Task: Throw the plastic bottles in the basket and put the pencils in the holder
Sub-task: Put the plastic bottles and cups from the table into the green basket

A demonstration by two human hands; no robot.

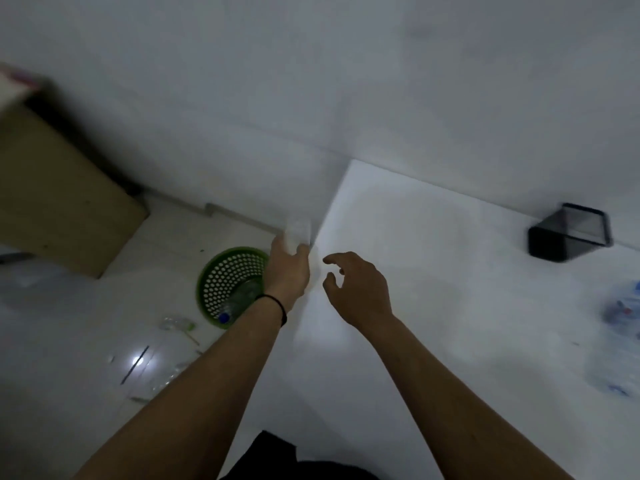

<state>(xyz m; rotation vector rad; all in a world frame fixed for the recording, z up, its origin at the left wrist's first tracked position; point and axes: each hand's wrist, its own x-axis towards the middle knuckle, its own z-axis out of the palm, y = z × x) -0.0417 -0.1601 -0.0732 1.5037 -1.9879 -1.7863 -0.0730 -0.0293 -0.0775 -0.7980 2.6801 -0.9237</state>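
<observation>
Your left hand (289, 263) was closed around a clear plastic bottle (298, 232), blurred in the dim light, holding it by its lower part just past the left edge of the white table (433, 289). A black band (277, 308) circled that wrist. Your right hand (360, 285) hung just beside it over the table, fingers spread and loosely curled, holding nothing.

Below your left hand, on the floor (62, 341), stood the green basket (221, 278) with its perforated wall, and inside it lay another bottle with a blue cap (224, 318). Some clear litter (176, 324) lay on the floor near the basket. A cardboard box (59, 195) stood further left against the wall.

At the far right of the table sat the black holder (569, 233), tipped on its side with its opening toward you. More clear bottles (620, 337) lay blurred at the table's right edge. You could not make out any pencils.
</observation>
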